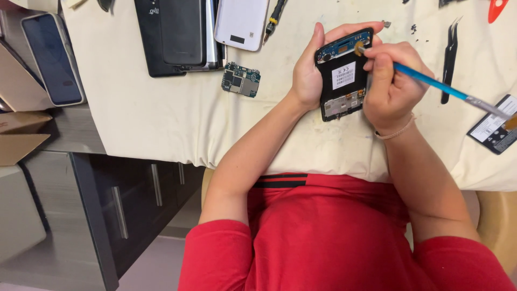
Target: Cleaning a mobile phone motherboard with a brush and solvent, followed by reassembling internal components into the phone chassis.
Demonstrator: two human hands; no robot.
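Both hands are busy over the cloth-covered table [161, 118]: the left hand [308, 75] is curled around one opened black phone [344, 73], gripping its left edge with the fingertips showing past the top, and holds it tilted just above the cloth. That phone's back is off, showing a blue board strip at the top and a white label in the middle. The right hand [389, 86] pinches one blue-handled brush [431, 81] between thumb and fingers, its bristle tip touching the upper part of the phone near the blue strip. On the cloth to the left lies one small loose circuit board [240, 80], near it a stack of dark phones [177, 35] and one white phone back [242, 22]. One more phone [51, 59] with a dark screen lies off the cloth, at the far left. To the right I count one pair of black tweezers [449, 59] and one flat battery [495, 129] with a white label, well apart from the hands.
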